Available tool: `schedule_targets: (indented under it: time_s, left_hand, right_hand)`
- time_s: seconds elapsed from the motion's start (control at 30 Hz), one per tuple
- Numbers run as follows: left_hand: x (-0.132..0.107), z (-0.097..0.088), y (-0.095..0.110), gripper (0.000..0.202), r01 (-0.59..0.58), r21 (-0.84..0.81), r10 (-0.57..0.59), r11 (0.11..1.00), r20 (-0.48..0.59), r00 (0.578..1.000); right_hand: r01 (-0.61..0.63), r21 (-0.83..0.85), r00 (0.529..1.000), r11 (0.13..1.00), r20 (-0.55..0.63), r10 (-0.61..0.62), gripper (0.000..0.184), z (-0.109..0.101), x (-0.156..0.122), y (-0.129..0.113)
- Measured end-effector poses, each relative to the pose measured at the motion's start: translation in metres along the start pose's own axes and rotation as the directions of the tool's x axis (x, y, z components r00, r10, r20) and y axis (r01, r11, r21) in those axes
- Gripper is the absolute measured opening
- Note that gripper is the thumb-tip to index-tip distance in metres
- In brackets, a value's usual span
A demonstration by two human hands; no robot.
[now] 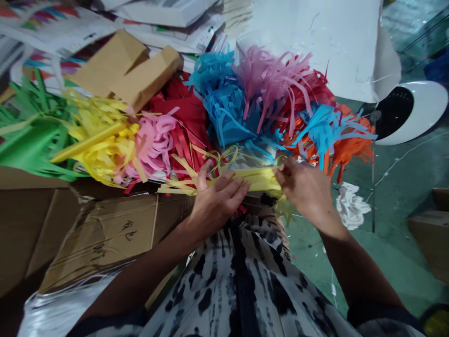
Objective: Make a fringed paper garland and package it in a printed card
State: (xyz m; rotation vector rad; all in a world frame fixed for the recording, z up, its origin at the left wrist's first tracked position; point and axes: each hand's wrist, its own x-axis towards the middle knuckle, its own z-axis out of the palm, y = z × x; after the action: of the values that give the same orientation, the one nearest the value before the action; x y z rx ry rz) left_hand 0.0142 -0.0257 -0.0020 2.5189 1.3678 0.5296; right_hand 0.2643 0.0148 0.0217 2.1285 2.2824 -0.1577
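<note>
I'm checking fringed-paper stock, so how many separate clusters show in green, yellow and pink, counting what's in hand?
Green: 1 (left cluster)
Yellow: 2 (heaped cluster, handled cluster between left hand and right hand)
Pink: 2 (lower cluster, upper cluster)
Total: 5

on white work surface (326,42), mostly hidden: fringed paper bunches (226,110) in one crowded row, from green and yellow at left, through pink, red and blue, to orange at right; behind, at far left, printed white packages (59,30). on green floor (396,187), at right: crumpled white paper (351,206), cardboard box (430,238).
</note>
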Motion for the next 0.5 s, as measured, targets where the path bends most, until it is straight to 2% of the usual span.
schedule_targets:
  time_s: [0.07, 0.13, 0.17, 0.23, 0.27, 0.33, 0.4, 0.5]
  left_hand:
    - [0.002, -0.003, 0.001, 0.041, -0.127, 0.153, 0.123, 0.980, 0.033, 0.992]
    - [0.004, -0.008, 0.003, 0.047, -0.221, 0.276, 0.202, 0.936, 0.093, 0.975]
    - [0.005, -0.010, 0.004, 0.050, -0.234, 0.302, 0.206, 0.924, 0.123, 0.971]
    - [0.006, -0.012, 0.008, 0.053, -0.242, 0.321, 0.198, 0.916, 0.165, 0.966]
    - [0.007, -0.012, 0.009, 0.053, -0.245, 0.329, 0.195, 0.912, 0.177, 0.965]
    - [0.006, -0.011, 0.011, 0.052, -0.250, 0.343, 0.198, 0.906, 0.179, 0.964]
    - [0.004, -0.010, 0.008, 0.049, -0.252, 0.327, 0.208, 0.911, 0.163, 0.965]
    - [-0.006, -0.013, -0.006, 0.042, -0.269, 0.225, 0.253, 0.936, 0.098, 0.962]
  right_hand:
    - [-0.047, -0.033, 0.994, 0.998, -0.101, 0.044, 0.024, -0.012, -0.001, 0.022]
    - [-0.027, -0.023, 0.963, 0.999, -0.269, 0.020, 0.025, -0.023, -0.009, 0.038]
    - [0.029, -0.002, 0.935, 1.000, -0.354, -0.027, 0.027, -0.027, -0.015, 0.041]
    - [0.247, 0.039, 0.863, 0.968, -0.462, -0.202, 0.032, -0.028, -0.029, 0.036]
    - [0.375, 0.044, 0.824, 0.926, -0.473, -0.311, 0.035, -0.025, -0.035, 0.029]
    - [0.559, 0.013, 0.763, 0.829, -0.399, -0.508, 0.036, -0.011, -0.045, 0.012]
    - [0.613, -0.035, 0.746, 0.790, -0.305, -0.592, 0.037, 0.006, -0.049, -0.001]
    - [0.572, -0.063, 0.774, 0.818, -0.288, -0.564, 0.036, 0.025, -0.046, -0.001]
